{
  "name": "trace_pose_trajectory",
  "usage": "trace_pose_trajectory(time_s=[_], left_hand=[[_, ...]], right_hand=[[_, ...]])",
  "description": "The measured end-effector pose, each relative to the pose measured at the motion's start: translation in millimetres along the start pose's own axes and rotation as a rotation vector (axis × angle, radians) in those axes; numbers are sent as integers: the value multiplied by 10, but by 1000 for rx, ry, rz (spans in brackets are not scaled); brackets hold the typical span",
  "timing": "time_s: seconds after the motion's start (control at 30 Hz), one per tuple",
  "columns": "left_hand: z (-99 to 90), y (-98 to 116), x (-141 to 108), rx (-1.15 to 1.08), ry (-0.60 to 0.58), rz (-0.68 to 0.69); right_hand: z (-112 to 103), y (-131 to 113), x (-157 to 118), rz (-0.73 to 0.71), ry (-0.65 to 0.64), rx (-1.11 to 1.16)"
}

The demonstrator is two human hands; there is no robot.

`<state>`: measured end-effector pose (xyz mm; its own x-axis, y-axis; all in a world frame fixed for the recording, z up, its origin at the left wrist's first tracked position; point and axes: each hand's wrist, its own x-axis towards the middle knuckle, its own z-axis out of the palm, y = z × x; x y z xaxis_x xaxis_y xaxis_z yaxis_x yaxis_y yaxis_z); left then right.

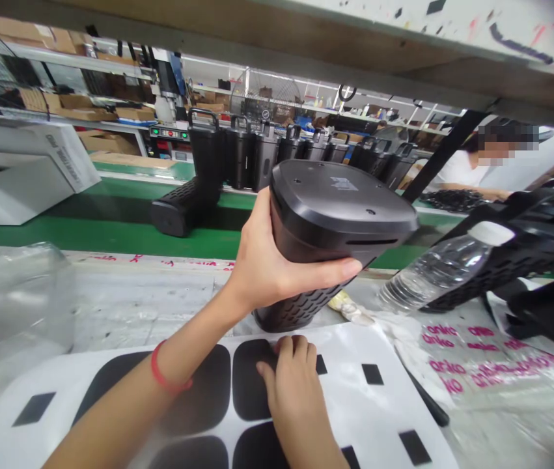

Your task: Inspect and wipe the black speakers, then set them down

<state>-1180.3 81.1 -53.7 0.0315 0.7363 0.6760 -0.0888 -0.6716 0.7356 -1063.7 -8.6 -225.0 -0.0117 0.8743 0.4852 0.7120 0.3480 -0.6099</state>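
My left hand (269, 267), with a red band at the wrist, is wrapped round a dark grey, box-like device (345, 202). The device stands on the bench, its smooth flat end up and its patterned side lower down. Just below it, my right hand (296, 378) rests on a white sheet (355, 417) of black rounded squares, over a black sticker (250, 384). The right fingers are curled; whether they grip anything is hidden.
A clear bottle (443, 267) leans at the right beside black devices (540, 254). Behind the bench runs a green conveyor (105, 221) with a row of devices. A white box (8, 189) is at the left. A person (467, 163) sits at the back right. A shelf hangs overhead.
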Motion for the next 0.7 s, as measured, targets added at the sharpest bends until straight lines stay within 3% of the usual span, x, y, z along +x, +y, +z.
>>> trace_pose_trajectory(time_s=[0.23,0.37,0.43,0.5,0.6,0.67,0.7], left_hand=[[-19,-22,10,21,16,4],[-39,-19,9,12,7,17],[-55,-16,9,13,11,12],[-74,-19,8,3,17,3],[-94,-31,0,-22,14,7],[-88,-31,-8,-41,2,12],[-77,-24,-10,-44,0,13]], right_hand=[[-297,15,-193,31,-124,72],[-539,59,-209,153,-359,422],[-596,79,-203,323,-357,651],[-650,152,-195,550,-208,881],[-885,434,-103,790,179,1138],[-1184,659,66,762,400,1136],[-1357,731,186,679,437,1076]])
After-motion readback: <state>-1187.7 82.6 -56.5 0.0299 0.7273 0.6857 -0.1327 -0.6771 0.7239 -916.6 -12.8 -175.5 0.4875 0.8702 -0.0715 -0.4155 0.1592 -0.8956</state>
